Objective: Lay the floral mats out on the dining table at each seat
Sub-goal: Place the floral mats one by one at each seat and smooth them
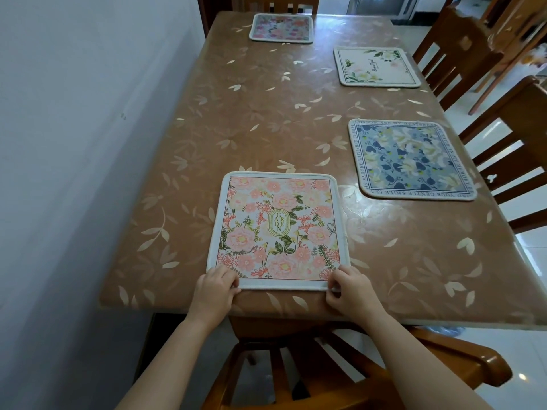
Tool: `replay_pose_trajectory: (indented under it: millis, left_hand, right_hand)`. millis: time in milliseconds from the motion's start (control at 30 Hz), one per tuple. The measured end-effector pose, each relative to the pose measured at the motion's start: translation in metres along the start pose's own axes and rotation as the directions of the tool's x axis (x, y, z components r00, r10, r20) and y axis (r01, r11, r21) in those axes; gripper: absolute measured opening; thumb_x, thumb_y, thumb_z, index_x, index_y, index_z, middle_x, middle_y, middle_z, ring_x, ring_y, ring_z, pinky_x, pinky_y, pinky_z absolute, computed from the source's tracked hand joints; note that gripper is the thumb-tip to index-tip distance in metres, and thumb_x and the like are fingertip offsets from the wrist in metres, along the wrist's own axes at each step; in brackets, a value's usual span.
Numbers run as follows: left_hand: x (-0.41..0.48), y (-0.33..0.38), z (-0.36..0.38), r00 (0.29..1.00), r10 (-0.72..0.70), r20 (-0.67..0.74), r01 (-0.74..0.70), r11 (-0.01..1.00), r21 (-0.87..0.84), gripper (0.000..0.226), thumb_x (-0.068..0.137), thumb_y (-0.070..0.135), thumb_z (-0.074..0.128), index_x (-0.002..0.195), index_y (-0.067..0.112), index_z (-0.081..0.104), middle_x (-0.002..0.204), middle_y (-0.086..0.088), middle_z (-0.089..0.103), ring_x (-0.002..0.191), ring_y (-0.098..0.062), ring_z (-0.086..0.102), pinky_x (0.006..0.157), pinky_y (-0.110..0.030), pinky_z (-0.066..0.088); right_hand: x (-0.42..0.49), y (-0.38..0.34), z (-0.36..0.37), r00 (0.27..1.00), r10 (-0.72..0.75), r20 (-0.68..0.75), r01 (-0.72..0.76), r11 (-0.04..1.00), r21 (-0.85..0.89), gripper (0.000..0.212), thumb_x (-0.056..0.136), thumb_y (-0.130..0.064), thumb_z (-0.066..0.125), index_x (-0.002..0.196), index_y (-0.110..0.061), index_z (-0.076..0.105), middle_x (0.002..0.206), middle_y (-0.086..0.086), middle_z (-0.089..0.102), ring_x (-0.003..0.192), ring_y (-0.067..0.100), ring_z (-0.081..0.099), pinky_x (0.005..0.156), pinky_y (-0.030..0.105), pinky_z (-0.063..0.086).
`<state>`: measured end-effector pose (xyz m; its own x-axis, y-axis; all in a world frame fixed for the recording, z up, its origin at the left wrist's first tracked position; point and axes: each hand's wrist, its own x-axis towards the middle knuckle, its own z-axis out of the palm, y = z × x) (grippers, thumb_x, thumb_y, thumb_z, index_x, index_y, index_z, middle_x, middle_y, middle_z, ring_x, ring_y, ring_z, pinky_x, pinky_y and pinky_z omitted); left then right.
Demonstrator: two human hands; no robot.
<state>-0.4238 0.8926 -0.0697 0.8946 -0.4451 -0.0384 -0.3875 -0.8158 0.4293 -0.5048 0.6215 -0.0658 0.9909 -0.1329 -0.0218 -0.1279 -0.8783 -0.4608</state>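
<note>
A pink floral mat marked "GARDEN" (278, 229) lies flat on the brown leaf-patterned dining table (242, 113) near its front edge. My left hand (214, 294) pinches the mat's near left corner and my right hand (350, 291) pinches its near right corner. A blue floral mat (411, 159) lies at the right side. Farther back on the right is a white mat with green leaves (376, 66). A pink and purple mat (281, 27) lies at the far end.
A wooden chair (340, 377) stands right below me at the table's front edge. Two more wooden chairs (509, 143) line the right side, and another stands at the far end (281, 4). A white wall (74, 143) runs close along the table's left side.
</note>
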Motion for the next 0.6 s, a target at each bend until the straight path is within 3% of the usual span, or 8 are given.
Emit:
replay_pose_trajectory:
  millis: [267,600]
  left_hand:
    - [-0.001,0.0005,0.0015,1.0,-0.008,-0.008,0.008,1.0,0.001,0.018,0.073,0.015,0.073,0.073,0.012,0.056,0.077,-0.001,0.056,0.076,-0.022,0.049,0.066,-0.033,0.036]
    - [-0.0035,0.0065,0.0021,0.999,-0.026,-0.035,0.027,0.999,0.032,0.023,0.07,0.015,0.077,0.07,0.01,0.055,0.073,-0.004,0.057,0.071,-0.025,0.05,0.062,-0.035,0.036]
  right_hand:
    - [-0.0037,0.0007,-0.0028,0.998,0.011,0.07,-0.012,1.0,0.012,0.008,0.069,-0.009,0.065,0.068,-0.008,0.057,0.079,0.008,0.059,0.079,0.027,0.053,0.064,0.036,0.044]
    - [-0.0057,-0.0005,-0.0029,0.999,0.0,0.036,-0.001,1.0,0.024,0.009,0.066,-0.005,0.067,0.067,-0.005,0.057,0.075,0.01,0.06,0.076,0.029,0.054,0.061,0.038,0.046]
